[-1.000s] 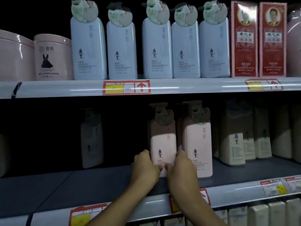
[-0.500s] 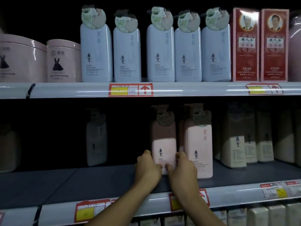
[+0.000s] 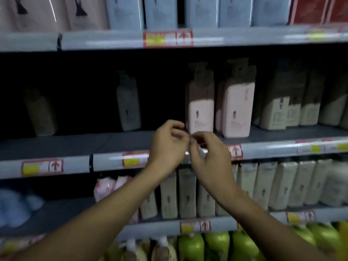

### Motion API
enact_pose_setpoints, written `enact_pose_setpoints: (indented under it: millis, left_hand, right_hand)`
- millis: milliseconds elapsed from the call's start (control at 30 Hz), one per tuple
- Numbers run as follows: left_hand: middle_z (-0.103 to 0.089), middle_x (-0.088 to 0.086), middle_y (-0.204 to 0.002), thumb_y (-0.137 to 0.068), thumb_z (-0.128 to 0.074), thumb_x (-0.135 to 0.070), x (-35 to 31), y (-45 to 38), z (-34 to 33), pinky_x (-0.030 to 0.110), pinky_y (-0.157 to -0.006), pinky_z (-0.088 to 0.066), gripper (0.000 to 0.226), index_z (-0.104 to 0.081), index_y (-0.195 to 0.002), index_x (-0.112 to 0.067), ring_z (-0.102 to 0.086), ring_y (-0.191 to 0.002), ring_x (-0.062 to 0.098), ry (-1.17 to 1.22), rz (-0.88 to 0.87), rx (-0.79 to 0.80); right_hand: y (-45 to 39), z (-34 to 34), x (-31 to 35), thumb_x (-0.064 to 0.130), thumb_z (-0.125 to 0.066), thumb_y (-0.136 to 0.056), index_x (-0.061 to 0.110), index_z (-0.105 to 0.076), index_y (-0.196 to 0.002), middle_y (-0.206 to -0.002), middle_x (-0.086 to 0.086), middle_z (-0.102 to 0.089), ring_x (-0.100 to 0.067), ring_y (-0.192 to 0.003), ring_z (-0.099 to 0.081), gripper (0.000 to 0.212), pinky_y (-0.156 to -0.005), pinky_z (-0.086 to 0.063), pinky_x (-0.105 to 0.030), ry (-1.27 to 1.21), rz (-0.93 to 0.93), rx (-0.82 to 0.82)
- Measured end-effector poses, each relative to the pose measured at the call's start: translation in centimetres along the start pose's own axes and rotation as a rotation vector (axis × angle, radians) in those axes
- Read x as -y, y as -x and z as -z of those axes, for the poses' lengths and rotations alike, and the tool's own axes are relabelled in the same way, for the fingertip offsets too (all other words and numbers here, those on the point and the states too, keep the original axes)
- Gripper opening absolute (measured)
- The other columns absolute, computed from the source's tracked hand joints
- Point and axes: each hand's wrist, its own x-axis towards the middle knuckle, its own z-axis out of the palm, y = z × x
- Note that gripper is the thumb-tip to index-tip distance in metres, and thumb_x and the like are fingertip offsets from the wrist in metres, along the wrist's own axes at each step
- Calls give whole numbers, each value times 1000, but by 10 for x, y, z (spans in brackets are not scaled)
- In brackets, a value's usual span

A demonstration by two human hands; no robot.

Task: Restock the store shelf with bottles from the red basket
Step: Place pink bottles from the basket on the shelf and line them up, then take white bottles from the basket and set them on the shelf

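Observation:
A pink pump bottle [image 3: 201, 113] stands upright on the middle shelf [image 3: 113, 143], beside a second pink bottle [image 3: 236, 110] to its right. My left hand [image 3: 168, 146] and my right hand [image 3: 209, 153] hover just in front of the shelf's edge, below the bottle's base, fingers loosely curled and apart, holding nothing. The fingertips of both hands nearly meet. The red basket is out of view.
A grey bottle [image 3: 129, 108] and a beige one [image 3: 40, 113] stand far back on the dark left part of the middle shelf. Cream bottles [image 3: 276, 113] fill its right side. Blue bottles [image 3: 162, 12] line the top shelf; cream bottles [image 3: 186, 194] and green pouches [image 3: 218, 245] sit below.
Both hands have let go of the pink bottle and drawn back toward me, off the shelf. The camera has tilted down, showing lower shelves.

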Motion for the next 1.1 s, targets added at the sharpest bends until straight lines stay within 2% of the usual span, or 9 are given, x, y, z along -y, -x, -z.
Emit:
enact_pose_setpoints:
  millis: [100,233,400,533,600,700,833,967,1100]
  left_hand:
    - [-73,0,-85,-85,-64,-3,30,67,22,34,-70,-61,24,-63,-97,-24,-72,-76,14,30,-8,50]
    - [-70,9,-87,-93,-64,-8,91,161,48,32,-66,-57,12,-63,-103,-15,-69,-75,19,-73,56,202]
    - [-68,-15,-74,-93,-63,-2,166,246,67,15,-63,-49,11,-66,-98,-11,-64,-67,-4,-155,319,332]
    - [-73,10,-81,-90,-63,7,212,289,75,32,-64,-54,17,-65,-97,-9,-66,-63,18,-142,546,366]
    - [-72,18,-83,-89,-63,8,228,298,71,33,-63,-52,20,-63,-93,-12,-64,-65,22,-148,609,377]
    - [-69,0,-75,-85,-68,2,244,301,54,17,-58,-50,26,-64,-88,-24,-65,-65,8,-160,586,507]
    - [-68,-6,-77,-83,-72,-9,262,302,45,15,-64,-46,20,-66,-90,-27,-65,-70,8,-261,469,686]
    - [-68,-8,-73,-82,-73,-14,271,307,50,21,-63,-48,20,-67,-83,-33,-64,-66,7,-338,441,726]
    - [-69,-11,-71,-81,-75,-17,269,311,50,11,-58,-47,17,-68,-82,-32,-65,-67,1,-345,445,699]
  right_hand:
    - [68,2,7,22,-56,-97,16,-66,-104,-96,2,-68,-11,-87,-63,13,-77,-51,-26,-48,-5,188]
    - [159,5,-1,37,-51,-96,18,-67,-100,-94,1,-68,-15,-82,-65,25,-72,-56,-41,-17,-69,579]
    - [234,11,-37,31,-59,-96,17,-67,-91,-85,-1,-71,-24,-81,-67,17,-68,-54,-44,141,-267,855]
    - [255,-5,-49,26,-60,-97,9,-70,-91,-87,-12,-74,-36,-84,-68,21,-68,-53,-44,206,-300,986]
    - [263,-15,-46,28,-58,-97,13,-69,-91,-87,-9,-73,-33,-83,-68,19,-67,-53,-43,171,-252,1034]
    - [278,-25,-43,30,-57,-96,21,-68,-95,-86,-5,-73,-30,-81,-68,14,-68,-54,-41,163,-217,1103]
    - [276,-27,-54,35,-54,-96,18,-69,-89,-82,-11,-73,-36,-79,-67,24,-66,-55,-40,289,-163,1086]
    - [260,-10,-80,36,-57,-94,11,-63,-69,-67,-14,-64,-38,-71,-63,36,-60,-46,-34,440,-219,1016]
    - [266,7,-94,35,-58,-94,11,-53,-59,-59,-11,-52,-37,-63,-55,43,-59,-40,-33,489,-315,1023]
